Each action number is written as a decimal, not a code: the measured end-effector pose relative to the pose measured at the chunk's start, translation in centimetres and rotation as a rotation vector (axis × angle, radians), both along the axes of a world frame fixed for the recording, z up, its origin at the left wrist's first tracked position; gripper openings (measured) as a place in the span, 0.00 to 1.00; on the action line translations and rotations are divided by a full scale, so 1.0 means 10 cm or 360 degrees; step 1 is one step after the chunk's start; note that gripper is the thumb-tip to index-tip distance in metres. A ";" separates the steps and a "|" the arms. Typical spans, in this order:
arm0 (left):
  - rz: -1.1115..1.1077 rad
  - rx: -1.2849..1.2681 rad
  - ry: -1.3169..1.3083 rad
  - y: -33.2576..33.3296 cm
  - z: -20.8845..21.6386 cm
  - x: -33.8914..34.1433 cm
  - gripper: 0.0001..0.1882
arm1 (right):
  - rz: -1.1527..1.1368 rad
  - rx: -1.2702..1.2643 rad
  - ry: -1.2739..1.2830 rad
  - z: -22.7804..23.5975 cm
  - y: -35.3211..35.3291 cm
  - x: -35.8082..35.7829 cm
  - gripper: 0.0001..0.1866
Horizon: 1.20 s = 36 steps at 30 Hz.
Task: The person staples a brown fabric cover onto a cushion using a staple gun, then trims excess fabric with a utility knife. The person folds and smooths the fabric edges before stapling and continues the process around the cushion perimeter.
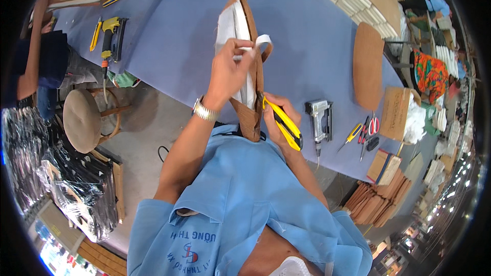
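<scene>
A long upholstered panel, brown fabric (252, 122) around a white inside (225, 26), stands on edge at the table's near side, one end against my shirt. My left hand (232, 66), with a watch on its wrist, is over the panel's open side. Its fingers pinch a narrow white strip (265, 40) that curls out past the panel's right edge. My right hand (279, 110) grips a yellow and black utility knife (287, 129), its tip end against the brown fabric low on the right side. The blade itself cannot be made out.
The blue table (307, 36) carries a staple gun (319, 120), a screwdriver (353, 132), red scissors (374, 125) and a brown panel (368, 66). Another staple gun (112, 40) lies at the left, near another person's arm (31, 56). A round stool (82, 121) stands beyond the table's left edge.
</scene>
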<state>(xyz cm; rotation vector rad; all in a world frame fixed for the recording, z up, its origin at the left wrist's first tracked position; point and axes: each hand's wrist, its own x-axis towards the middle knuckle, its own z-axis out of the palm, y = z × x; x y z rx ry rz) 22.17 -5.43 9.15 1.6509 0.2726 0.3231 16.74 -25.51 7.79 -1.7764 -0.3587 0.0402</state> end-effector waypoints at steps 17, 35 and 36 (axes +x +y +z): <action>-0.0185 0.1021 0.0014 -0.02 0.26 -0.60 0.11 | 0.0006 -0.0106 -0.0325 0.14 0.19 0.00 0.11; -0.0546 0.0220 0.0185 -0.09 -0.33 0.05 0.11 | -0.0123 0.0059 -0.0063 0.05 -0.21 -0.37 0.11; -0.0563 0.0238 0.0253 -0.09 -0.34 0.04 0.11 | -0.0118 0.0009 -0.0071 0.06 -0.24 -0.41 0.11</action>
